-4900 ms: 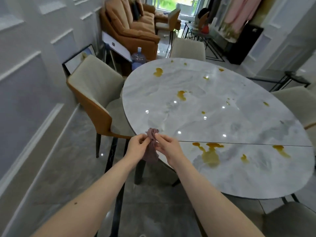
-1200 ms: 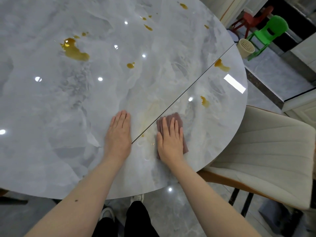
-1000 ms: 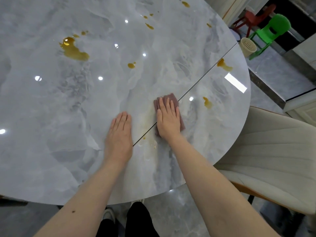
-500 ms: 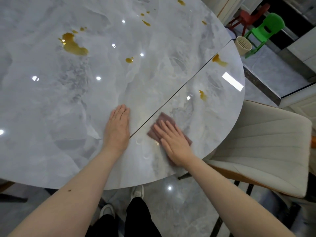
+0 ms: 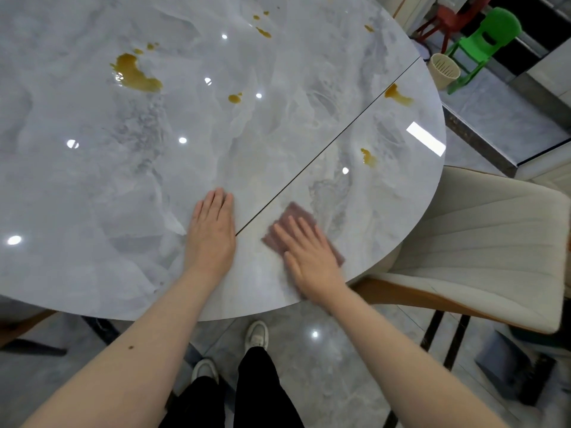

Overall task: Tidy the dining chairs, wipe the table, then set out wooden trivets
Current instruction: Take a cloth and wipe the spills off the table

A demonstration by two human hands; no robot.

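Head view, first speaker: What does the near edge of the round marble table (image 5: 92,186) show?

Second speaker: Both of the person's hands lie flat on it. The left hand (image 5: 211,233) rests palm down, fingers straight and pressed together, just left of the dark seam (image 5: 327,149) that crosses the top. It holds nothing.

First speaker: And the right hand (image 5: 309,257)?

Second speaker: Flat as well, fingers straight and slightly spread, pressing a mauve cloth (image 5: 296,217) onto the surface just right of the seam. The cloth shows beyond the fingertips and along the right side of the hand; the hand and cloth are slightly blurred.

First speaker: Where are the spills?

Second speaker: A large amber puddle (image 5: 136,74) lies far left. A small drop (image 5: 234,98) sits mid-table, further spots (image 5: 262,30) at the far edge. Right of the seam are two more: one (image 5: 398,95) near the far right rim, one (image 5: 369,157) beyond the cloth, well apart from it.

First speaker: What surrounds the table?

Second speaker: A cream upholstered chair (image 5: 482,242) stands at the right, its seat partly under the rim. At far right on the floor are a green plastic chair (image 5: 485,41), a red one (image 5: 448,20) and a pale slotted bin (image 5: 445,71). The person's shoes (image 5: 256,335) show below the near edge.
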